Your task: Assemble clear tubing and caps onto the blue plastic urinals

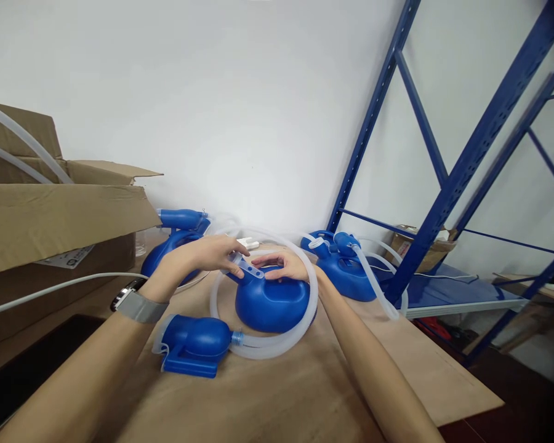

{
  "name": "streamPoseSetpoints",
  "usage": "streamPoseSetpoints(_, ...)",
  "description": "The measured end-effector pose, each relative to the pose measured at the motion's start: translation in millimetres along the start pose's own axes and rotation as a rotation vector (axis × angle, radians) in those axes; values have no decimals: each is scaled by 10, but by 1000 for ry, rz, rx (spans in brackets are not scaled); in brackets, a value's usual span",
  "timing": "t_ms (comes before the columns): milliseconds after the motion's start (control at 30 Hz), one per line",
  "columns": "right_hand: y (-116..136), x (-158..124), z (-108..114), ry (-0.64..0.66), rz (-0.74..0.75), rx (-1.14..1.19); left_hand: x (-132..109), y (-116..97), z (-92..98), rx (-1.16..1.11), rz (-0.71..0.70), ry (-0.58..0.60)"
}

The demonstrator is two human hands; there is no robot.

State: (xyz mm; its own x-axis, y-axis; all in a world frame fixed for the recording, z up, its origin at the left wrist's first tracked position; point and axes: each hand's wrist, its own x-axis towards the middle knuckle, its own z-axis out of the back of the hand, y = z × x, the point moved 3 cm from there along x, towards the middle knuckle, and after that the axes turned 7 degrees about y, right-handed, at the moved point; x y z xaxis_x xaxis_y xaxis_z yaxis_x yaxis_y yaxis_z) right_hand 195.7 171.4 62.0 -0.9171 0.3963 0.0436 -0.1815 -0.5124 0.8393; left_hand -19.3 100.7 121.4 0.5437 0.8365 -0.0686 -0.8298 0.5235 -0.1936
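A blue plastic container (270, 304) sits on the wooden table (305, 387) in front of me. A translucent hose (268, 347) loops around it and joins a blue cup-shaped piece (194, 343) lying at the near left. My left hand (212, 252) is closed on a pale strap with holes (249, 269) at the container's neck. My right hand (284, 267) rests on top of the container, fingers curled over it and touching the strap's end. A watch (136, 301) is on my left wrist.
Two more blue containers with hoses stand behind, one at left (173, 243) and one at right (346, 264). An open cardboard box (50, 215) with tubing stands at far left. A blue metal shelf frame (443, 203) rises at right, with a low shelf board (461, 298).
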Motion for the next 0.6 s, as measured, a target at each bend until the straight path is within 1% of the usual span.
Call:
streamPoseSetpoints(133,8,4,9,-21,19,-42,-48,-65,19,-125,-91,68)
streamPoseSetpoints(200,23,11,5,-13,53,-40,-61,-79,19,-165,-113,75)
streamPoseSetpoints(300,25,27,6,0,85,-52,-24,-42,-1,-150,-142,27)
streamPoseSetpoints(433,28,45,23,-30,119,-121,63,30,-34,-146,-167,-49)
streamPoseSetpoints(600,59,57,20,-54,146,-127,80,-25,-60,-23,-143,-73)
